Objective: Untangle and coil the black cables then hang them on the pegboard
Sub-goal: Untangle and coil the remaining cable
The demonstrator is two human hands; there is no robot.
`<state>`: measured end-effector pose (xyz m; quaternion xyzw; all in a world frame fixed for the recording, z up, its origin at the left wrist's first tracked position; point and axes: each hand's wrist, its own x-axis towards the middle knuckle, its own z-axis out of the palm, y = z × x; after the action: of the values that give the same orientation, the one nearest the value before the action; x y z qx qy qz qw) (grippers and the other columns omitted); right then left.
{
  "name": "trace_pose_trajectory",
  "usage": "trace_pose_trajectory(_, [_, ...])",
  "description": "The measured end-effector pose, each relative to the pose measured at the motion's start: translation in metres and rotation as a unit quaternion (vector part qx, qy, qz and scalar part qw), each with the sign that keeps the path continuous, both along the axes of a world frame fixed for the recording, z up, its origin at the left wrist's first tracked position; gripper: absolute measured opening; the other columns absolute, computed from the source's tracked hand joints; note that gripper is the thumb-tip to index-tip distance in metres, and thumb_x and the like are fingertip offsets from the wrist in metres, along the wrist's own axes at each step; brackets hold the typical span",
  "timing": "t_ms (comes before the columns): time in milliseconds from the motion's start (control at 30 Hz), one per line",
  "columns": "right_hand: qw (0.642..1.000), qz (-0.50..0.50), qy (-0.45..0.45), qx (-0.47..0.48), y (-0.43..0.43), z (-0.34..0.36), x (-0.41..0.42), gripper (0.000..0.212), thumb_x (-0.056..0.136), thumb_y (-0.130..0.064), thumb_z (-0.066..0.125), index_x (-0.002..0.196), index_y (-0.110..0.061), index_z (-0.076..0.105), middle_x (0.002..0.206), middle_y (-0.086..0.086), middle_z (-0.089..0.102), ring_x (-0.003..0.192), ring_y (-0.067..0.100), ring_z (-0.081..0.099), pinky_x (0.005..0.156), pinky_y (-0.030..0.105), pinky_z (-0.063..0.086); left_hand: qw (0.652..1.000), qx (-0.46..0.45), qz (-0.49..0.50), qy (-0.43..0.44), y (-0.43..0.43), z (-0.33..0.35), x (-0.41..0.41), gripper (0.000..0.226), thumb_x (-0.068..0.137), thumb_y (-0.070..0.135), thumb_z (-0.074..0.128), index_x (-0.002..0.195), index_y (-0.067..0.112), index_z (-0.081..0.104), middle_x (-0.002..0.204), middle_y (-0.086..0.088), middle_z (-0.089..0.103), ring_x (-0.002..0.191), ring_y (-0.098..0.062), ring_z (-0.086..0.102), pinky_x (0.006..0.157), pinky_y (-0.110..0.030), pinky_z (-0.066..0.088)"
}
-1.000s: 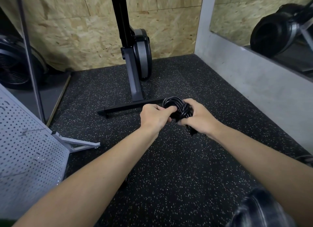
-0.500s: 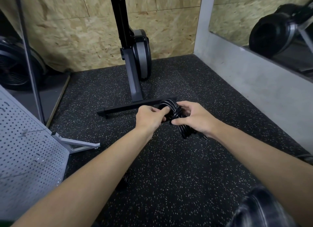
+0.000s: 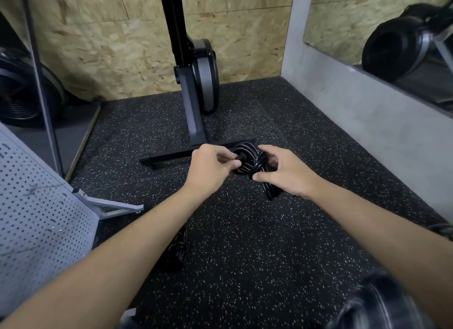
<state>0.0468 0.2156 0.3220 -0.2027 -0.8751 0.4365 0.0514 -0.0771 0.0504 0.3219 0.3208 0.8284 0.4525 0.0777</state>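
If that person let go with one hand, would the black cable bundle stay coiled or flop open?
Probably floppy: the cable bundle bends in tight loops, and strands droop below the right hand. Likely light: the left hand only pinches it.

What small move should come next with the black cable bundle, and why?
Probably draw the pinched end through the coil to secure it. The left grip pinches a strand at the middle of the coiled black cable bundle, the right grip holds its side, and loose strands hang below, so it is not ready for the grey perforated metal pegboard.
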Motion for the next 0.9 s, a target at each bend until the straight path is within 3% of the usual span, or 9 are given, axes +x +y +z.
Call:
trace_pose_trajectory(33, [1.0, 0.001, 0.002, 0.015, -0.001, 0.001, 0.0, 0.085, 0.083, -0.016, 0.086, 0.157, -0.021, 0.044, 0.139, -0.008, 0.058, 0.13, 0.012, 0.054, 0.107, 0.028, 0.036, 1.0, 0.008, 0.001, -0.019, -0.002, 0.0, -0.001, 0.009, 0.085, 0.014, 0.086, 0.094, 0.013, 0.084, 0.084, 0.003, 0.079, 0.072, -0.012, 0.075, 0.073, -0.029, 0.065])
trace_pose_trajectory(100, [0.999, -0.002, 0.008, 0.04, -0.001, 0.0, 0.0, 0.078, 0.082, -0.014, 0.086, 0.151, -0.023, 0.051, 0.139, -0.008, 0.061, 0.13, 0.014, 0.057, 0.11, 0.03, 0.039, 1.0, 0.002, -0.005, -0.008, -0.003, 0.0, 0.0, 0.007, 0.084, 0.018, 0.088, 0.088, 0.015, 0.084, 0.079, 0.005, 0.078, 0.07, -0.012, 0.076, 0.074, -0.035, 0.065])
trace_pose_trajectory(267, [0.999, 0.0, 0.008, 0.032, -0.003, 0.001, -0.002, 0.082, 0.072, -0.027, 0.089, 0.147, -0.028, 0.056, 0.133, -0.01, 0.068, 0.125, 0.013, 0.062, 0.115, 0.041, 0.044, 0.998, 0.003, 0.001, 0.056, -0.005, 0.002, 0.009, 0.011, 0.086, 0.028, 0.086, 0.081, 0.019, 0.083, 0.073, 0.012, 0.075, 0.064, 0.001, 0.068, 0.067, -0.018, 0.057])
trace_pose_trajectory(367, [0.999, -0.016, 0.027, 0.019, -0.006, 0.003, -0.001, 0.073, 0.077, -0.01, 0.089, 0.141, -0.03, 0.061, 0.125, -0.014, 0.07, 0.121, 0.01, 0.064, 0.111, 0.035, 0.045, 0.996, -0.015, 0.015, 0.086, -0.003, 0.005, 0.012, 0.014, 0.088, 0.027, 0.083, 0.079, 0.018, 0.08, 0.069, 0.011, 0.072, 0.064, 0.0, 0.066, 0.062, -0.013, 0.051])
trace_pose_trajectory(467, [0.998, -0.019, 0.043, 0.043, -0.012, 0.007, -0.001, 0.072, 0.079, -0.006, 0.087, 0.142, -0.029, 0.061, 0.124, -0.015, 0.066, 0.116, 0.007, 0.06, 0.101, 0.025, 0.041, 0.995, -0.017, 0.042, 0.091, 0.001, 0.005, 0.014, 0.016, 0.087, 0.022, 0.081, 0.073, 0.015, 0.077, 0.064, 0.008, 0.07, 0.06, -0.006, 0.066, 0.06, -0.023, 0.055])
trace_pose_trajectory(533, [0.997, -0.017, 0.044, 0.064, -0.017, 0.01, -0.001, 0.076, 0.08, -0.007, 0.087, 0.148, -0.024, 0.057, 0.129, -0.012, 0.062, 0.119, 0.008, 0.055, 0.101, 0.023, 0.037, 0.994, -0.026, 0.052, 0.089, 0.002, 0.005, 0.014, 0.016, 0.085, 0.021, 0.08, 0.07, 0.015, 0.077, 0.063, 0.006, 0.07, 0.058, -0.01, 0.067, 0.06, -0.028, 0.056])
trace_pose_trajectory(633, [0.993, -0.001, 0.043, 0.107, -0.019, 0.009, -0.001, 0.081, 0.083, -0.015, 0.086, 0.156, -0.024, 0.049, 0.137, -0.01, 0.059, 0.13, 0.015, 0.05, 0.113, 0.034, 0.037, 0.996, -0.019, 0.07, 0.06, 0.003, 0.004, 0.011, 0.014, 0.085, 0.021, 0.082, 0.073, 0.014, 0.079, 0.065, 0.005, 0.071, 0.06, -0.009, 0.068, 0.062, -0.028, 0.057])
trace_pose_trajectory(733, [0.991, 0.005, 0.041, 0.129, -0.023, 0.01, -0.002, 0.082, 0.086, -0.023, 0.085, 0.158, -0.029, 0.046, 0.137, -0.002, 0.057, 0.132, 0.019, 0.05, 0.112, 0.032, 0.036, 0.994, -0.003, 0.098, 0.046, -0.001, 0.005, 0.006, 0.013, 0.082, 0.024, 0.085, 0.076, 0.013, 0.081, 0.07, 0.005, 0.073, 0.065, -0.008, 0.068, 0.068, -0.028, 0.058])
trace_pose_trajectory(900, [0.994, 0.031, 0.064, 0.088, -0.033, 0.009, -0.005, 0.081, 0.083, -0.024, 0.088, 0.155, -0.024, 0.051, 0.148, -0.001, 0.061, 0.134, 0.014, 0.058, 0.11, 0.025, 0.04, 0.986, -0.031, 0.111, 0.119, -0.013, 0.006, 0.001, 0.025, 0.08, 0.03, 0.08, 0.067, 0.019, 0.063, 0.066, 0.008, 0.065, 0.067, -0.013, 0.063, 0.061, -0.037, 0.052])
